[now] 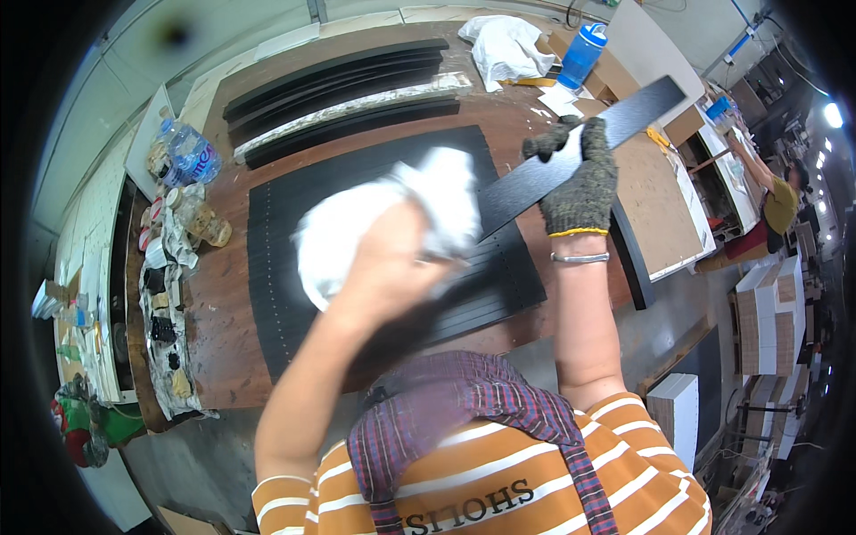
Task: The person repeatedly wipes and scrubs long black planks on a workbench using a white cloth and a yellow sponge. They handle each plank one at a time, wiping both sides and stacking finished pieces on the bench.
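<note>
My right hand (580, 174), in a grey knit glove, grips a long black strip (624, 120) and holds it slanted above the table. My bare left hand (392, 259) clutches a white cloth (374, 218) pressed against the lower end of that strip. Below them several black panels (285, 259) lie flat side by side on the brown table (223, 357).
More black strips (339, 89) lie at the table's far side. A second white cloth (504, 45) and a blue bottle (581, 53) stand at the back. Plastic bottles (183, 156) and small clutter line the left edge. Another person (776, 201) works at the right.
</note>
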Demonstrator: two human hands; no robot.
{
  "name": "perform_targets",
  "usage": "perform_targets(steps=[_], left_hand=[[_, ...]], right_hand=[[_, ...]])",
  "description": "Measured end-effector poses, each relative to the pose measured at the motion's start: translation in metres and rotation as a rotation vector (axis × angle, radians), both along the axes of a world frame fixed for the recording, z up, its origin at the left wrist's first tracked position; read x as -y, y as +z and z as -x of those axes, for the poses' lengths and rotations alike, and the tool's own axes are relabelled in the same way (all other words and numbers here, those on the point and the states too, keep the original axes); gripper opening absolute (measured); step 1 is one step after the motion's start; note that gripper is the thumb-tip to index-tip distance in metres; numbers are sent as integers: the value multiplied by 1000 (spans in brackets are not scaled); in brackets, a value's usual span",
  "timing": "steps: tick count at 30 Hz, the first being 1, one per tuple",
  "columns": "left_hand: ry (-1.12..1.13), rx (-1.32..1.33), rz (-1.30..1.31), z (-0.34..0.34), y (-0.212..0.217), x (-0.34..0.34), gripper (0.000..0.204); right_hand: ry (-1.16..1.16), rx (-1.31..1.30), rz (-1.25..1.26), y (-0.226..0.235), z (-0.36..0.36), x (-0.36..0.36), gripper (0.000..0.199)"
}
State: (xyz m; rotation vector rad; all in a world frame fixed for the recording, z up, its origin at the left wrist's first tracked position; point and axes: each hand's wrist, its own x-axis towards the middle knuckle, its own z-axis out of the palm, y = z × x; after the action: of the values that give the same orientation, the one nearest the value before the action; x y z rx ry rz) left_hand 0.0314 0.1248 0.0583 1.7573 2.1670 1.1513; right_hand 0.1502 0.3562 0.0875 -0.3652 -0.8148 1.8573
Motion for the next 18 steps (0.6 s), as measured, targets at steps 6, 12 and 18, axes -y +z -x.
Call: perform_targets(steps=[6,12,18], left_hand=[[-16,308,294,-1,-60,55,58],[400,1003,-50,42,-90,124,15],[107,1218,-188,7,-64,78,39]], right_hand=[[135,-111,86,-15,-40,-37,40],[-46,-261,64,-21,-85,-80,36],[-49,-192,208,-39,-66,-75,36]])
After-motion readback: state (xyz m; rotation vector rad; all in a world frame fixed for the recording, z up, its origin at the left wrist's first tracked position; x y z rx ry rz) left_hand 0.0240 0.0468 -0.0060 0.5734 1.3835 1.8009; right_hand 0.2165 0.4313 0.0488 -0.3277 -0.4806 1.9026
